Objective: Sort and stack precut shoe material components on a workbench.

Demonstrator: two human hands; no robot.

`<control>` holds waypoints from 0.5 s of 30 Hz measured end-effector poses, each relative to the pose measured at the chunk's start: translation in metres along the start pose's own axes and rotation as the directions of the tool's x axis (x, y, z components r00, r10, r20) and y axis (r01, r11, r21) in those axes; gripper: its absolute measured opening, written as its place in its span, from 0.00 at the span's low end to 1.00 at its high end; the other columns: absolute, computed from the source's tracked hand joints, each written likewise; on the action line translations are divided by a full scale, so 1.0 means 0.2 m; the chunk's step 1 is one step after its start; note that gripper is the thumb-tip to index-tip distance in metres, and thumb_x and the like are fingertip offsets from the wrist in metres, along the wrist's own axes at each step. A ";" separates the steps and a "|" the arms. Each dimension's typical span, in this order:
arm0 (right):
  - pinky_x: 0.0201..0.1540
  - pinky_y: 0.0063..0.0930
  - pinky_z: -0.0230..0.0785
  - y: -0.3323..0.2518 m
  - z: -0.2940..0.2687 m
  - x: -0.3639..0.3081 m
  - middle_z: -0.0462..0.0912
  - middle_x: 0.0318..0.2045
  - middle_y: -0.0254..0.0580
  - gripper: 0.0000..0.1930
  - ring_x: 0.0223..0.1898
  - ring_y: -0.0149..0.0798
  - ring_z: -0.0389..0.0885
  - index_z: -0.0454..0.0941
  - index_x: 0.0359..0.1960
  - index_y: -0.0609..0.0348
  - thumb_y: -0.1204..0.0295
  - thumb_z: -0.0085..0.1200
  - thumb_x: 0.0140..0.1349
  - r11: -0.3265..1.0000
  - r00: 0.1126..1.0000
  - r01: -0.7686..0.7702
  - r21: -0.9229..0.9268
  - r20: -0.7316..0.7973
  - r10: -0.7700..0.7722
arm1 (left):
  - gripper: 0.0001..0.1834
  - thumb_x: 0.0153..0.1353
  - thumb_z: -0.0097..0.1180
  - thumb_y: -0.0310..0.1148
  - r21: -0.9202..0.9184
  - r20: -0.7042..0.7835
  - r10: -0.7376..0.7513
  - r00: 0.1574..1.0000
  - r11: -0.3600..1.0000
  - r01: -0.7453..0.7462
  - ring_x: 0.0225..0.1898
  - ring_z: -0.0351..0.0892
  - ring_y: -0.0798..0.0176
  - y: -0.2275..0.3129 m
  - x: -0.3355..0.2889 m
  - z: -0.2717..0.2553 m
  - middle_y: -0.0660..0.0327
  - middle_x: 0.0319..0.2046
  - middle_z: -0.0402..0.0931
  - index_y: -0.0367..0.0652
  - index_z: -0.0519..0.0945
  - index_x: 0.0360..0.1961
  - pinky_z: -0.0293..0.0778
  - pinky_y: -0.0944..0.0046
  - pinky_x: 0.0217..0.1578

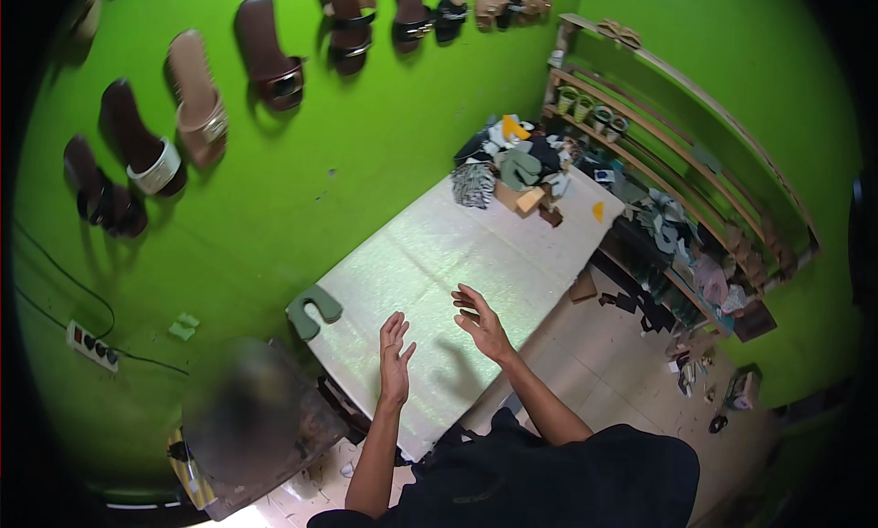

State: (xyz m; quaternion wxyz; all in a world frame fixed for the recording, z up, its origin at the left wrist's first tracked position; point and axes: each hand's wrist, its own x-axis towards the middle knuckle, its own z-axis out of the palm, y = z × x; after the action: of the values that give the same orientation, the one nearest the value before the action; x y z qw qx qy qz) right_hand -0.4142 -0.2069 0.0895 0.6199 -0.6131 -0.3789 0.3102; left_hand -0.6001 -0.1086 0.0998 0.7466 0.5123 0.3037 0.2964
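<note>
My left hand (395, 359) is raised over the near part of a white-covered table (402, 245), fingers stretched out and nothing in it. Across from it, my right hand (480, 324) hovers with its fingers apart, also holding nothing. The two palms roughly face each other with a gap between them. Nearest to my left hand, a green U-shaped piece (315, 310) lies at the table's left corner. A heap of cut material scraps (521, 167) covers the far end, with a striped piece and a similar green piece in it.
Sandals (265, 57) hang in a row on the green wall. At the right stands a wooden shelf rack (677, 126) with shoes and scraps. A power strip (92, 347) is on the left wall. Scraps and a box (743, 389) lie on the floor. A smaller table (302, 427) stands lower left.
</note>
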 end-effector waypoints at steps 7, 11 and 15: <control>0.65 0.41 0.64 0.06 -0.68 -0.16 0.71 0.64 0.48 0.33 0.64 0.42 0.70 0.57 0.72 0.58 0.68 0.55 0.66 0.999 0.993 0.016 0.035 -0.114 -0.011 | 0.32 0.67 0.41 0.49 0.058 0.065 -0.048 0.997 0.997 0.044 0.73 0.54 0.58 -0.19 0.11 0.63 0.57 0.72 0.55 0.51 0.59 0.70 0.58 0.45 0.65; 0.63 0.39 0.67 0.12 -1.08 -0.20 0.73 0.60 0.49 0.31 0.60 0.41 0.72 0.59 0.70 0.61 0.74 0.55 0.66 0.997 0.984 0.059 0.052 -0.169 -0.049 | 0.33 0.68 0.43 0.52 0.103 0.104 -0.046 0.994 0.994 0.035 0.71 0.57 0.56 -0.23 0.21 1.01 0.56 0.72 0.56 0.50 0.59 0.70 0.60 0.46 0.64; 0.62 0.36 0.67 0.06 -1.38 -0.23 0.72 0.60 0.52 0.32 0.59 0.41 0.71 0.58 0.70 0.64 0.71 0.54 0.66 0.991 0.978 0.082 0.110 -0.201 -0.059 | 0.33 0.67 0.44 0.53 0.110 0.188 -0.035 0.981 0.994 0.014 0.69 0.60 0.56 -0.23 0.31 1.32 0.56 0.70 0.59 0.50 0.61 0.70 0.62 0.47 0.63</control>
State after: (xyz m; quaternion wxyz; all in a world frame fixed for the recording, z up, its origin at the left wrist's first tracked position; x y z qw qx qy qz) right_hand -0.2024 -0.3914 0.0851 0.6999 -0.5896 -0.3181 0.2475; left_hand -0.3536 -0.2304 0.1242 0.7469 0.5742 0.2530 0.2201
